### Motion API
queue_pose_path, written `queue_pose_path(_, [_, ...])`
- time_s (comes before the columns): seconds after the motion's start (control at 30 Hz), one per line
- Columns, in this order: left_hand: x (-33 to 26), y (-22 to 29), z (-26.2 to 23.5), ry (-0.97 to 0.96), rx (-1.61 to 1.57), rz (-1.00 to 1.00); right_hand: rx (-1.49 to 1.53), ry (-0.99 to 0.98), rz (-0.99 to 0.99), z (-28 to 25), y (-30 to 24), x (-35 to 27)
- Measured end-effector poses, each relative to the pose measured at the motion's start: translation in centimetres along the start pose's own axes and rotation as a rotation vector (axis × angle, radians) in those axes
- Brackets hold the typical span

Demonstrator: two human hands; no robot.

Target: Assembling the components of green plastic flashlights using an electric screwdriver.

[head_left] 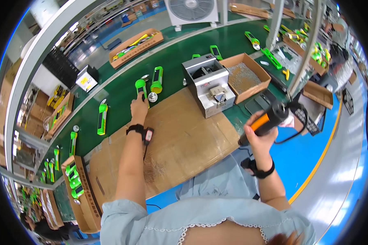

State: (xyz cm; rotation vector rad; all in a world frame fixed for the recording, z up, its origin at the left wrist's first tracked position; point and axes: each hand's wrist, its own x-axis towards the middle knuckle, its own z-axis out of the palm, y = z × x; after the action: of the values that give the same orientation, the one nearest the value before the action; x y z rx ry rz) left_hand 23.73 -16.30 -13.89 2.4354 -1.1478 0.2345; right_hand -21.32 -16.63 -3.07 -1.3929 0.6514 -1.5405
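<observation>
Reaching out, left hand (139, 108) closes its grip on green flashlight (141, 87).

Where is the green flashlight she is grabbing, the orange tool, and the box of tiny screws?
green flashlight (140, 86): head view, on its green body above the left hand.
orange tool (265, 121): head view, on its orange grip in the right hand.
box of screws (261, 86): head view, on its cardboard front wall.

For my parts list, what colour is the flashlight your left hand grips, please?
Bright green flashlight, head view.
</observation>
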Motion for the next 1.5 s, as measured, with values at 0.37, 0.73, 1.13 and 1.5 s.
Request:
queue_pose_path(0.37, [-3.7,-1.8,-3.0,-0.06,0.321,0.178,0.087,-0.019,-0.177,7.7,1.1,12.2])
queue_pose_path(0.73, [-4.3,-1.3,-6.7,0.241,0.143,0.57,-0.093,-0.068,-0.273,9.1,2.8,13.1])
queue_pose_path(1.13, [-25.0,13.6,-10.8,-0.2,-0.06,0.594,0.179,-0.337,-0.02,6.9,-0.4,7.8])
queue_pose_path(1.5, [-23.7,16.7,-6.3,-0.185,-0.206,0.631,0.157,-0.272,0.045,7.6,-0.1,2.8])
